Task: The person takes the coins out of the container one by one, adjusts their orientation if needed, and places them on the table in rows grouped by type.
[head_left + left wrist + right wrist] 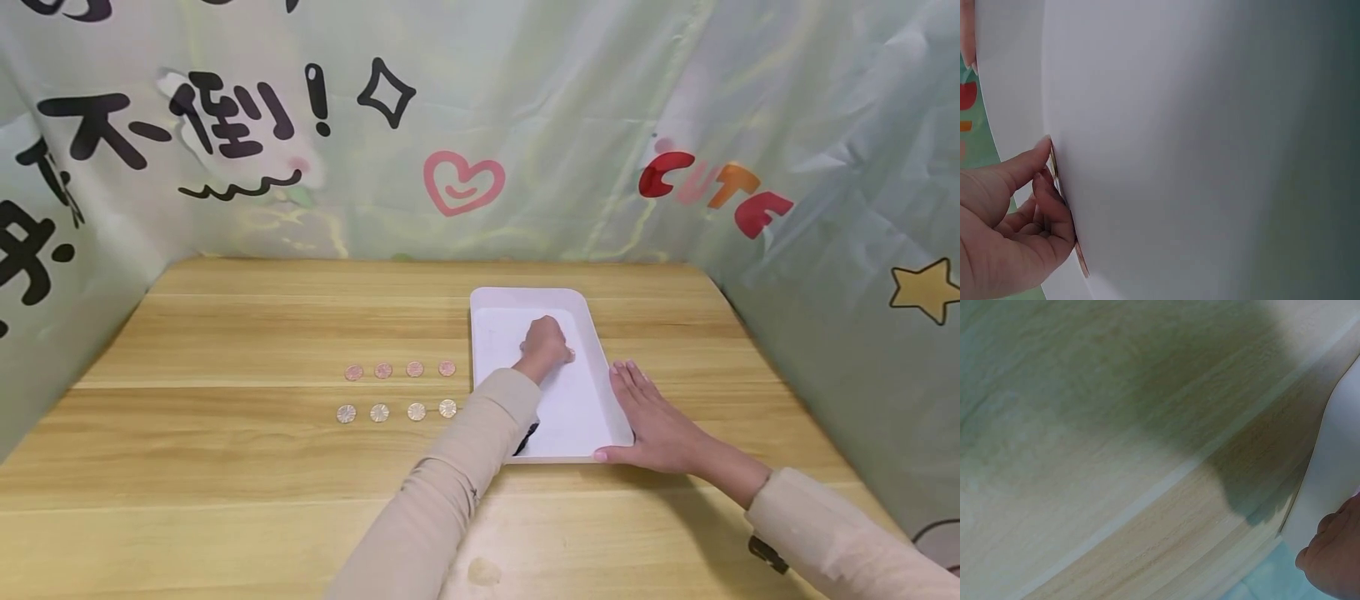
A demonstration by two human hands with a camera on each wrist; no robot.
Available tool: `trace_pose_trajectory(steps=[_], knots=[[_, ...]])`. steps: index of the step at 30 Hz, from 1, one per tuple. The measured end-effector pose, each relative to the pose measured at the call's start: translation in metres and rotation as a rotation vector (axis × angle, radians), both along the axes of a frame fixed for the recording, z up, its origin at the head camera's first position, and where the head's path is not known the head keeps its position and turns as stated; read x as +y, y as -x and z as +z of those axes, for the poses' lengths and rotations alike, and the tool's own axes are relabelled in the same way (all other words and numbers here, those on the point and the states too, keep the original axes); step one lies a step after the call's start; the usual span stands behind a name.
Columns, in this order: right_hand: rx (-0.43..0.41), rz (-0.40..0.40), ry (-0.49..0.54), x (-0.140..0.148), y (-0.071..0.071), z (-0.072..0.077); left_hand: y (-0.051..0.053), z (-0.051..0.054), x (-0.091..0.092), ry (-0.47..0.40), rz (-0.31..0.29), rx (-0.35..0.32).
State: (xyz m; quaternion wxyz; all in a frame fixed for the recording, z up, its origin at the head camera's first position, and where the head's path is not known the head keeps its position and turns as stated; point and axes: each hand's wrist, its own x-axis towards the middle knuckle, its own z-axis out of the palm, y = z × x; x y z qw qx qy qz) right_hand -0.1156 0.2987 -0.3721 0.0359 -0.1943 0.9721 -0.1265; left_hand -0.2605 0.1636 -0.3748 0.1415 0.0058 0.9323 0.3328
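Note:
A shallow white tray (pixel 577 417) stands right of the table's middle. Over its floor is my left hand (pixel 543 342), knuckles up. In the left wrist view, its thumb and curled fingers pinch a thin coin (pixel 1054 156) low against the tray floor. Another coppery coin (pixel 1082 259) lies beside the curled fingers, seen nearly edge-on. My right hand (pixel 660 429) rests against the tray's right wall near the front corner, fingers extended and thumb at the front edge. In the right wrist view only part of that hand (pixel 1338 553) shows by the tray wall.
Left of the tray, coins lie in two rows on the wooden table (pixel 225 467): several reddish coins (pixel 383 371) behind, several pale, shinier coins (pixel 379 412) in front. A printed cloth (pixel 570 183) hangs around the back and sides.

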Motion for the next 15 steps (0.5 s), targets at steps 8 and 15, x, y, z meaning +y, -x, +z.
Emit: trace_pose_trajectory(steps=[8,15], knots=[[0.001,0.003,0.004,0.0,0.0002,0.0002,-0.0027,0.0015,0.0015,0.049,0.001,0.027],[0.005,0.006,0.004,0.0002,0.0,0.0,-0.0033,0.0025,-0.0011,0.024,-0.006,0.039]])
